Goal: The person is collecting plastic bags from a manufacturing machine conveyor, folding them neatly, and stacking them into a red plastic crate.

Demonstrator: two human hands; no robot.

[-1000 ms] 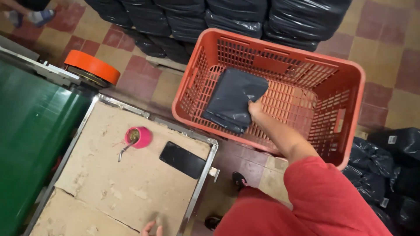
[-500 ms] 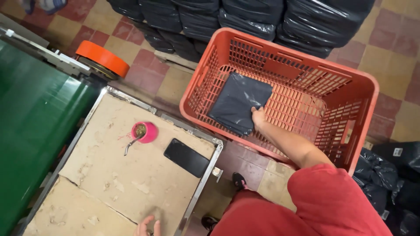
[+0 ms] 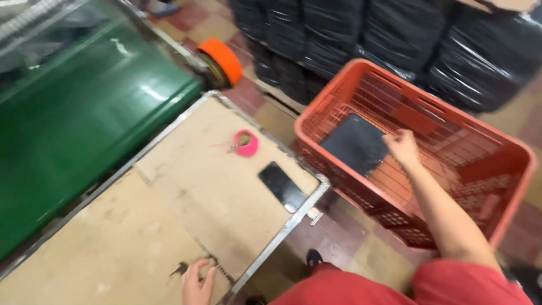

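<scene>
My right hand (image 3: 402, 148) reaches into an orange plastic crate (image 3: 511, 195) on the floor. Its fingers curl on the right edge of a flat black package (image 3: 353, 142) that lies on the crate's bottom. My left hand (image 3: 197, 282) rests flat on the near edge of a cardboard-topped table (image 3: 169, 226), fingers apart and holding nothing. A black phone (image 3: 282, 186) and a pink tape roll (image 3: 245, 143) lie on the cardboard, well away from both hands.
A green conveyor machine (image 3: 73, 124) runs along the table's left side, with an orange roller (image 3: 224, 59) at its far end. Stacks of black wrapped bundles (image 3: 395, 39) stand behind the crate. The floor is tiled. My red sleeve fills the lower right.
The view has swung left and closer to the table. My right hand stays at the package's edge inside the crate; my left hand stays on the table edge.
</scene>
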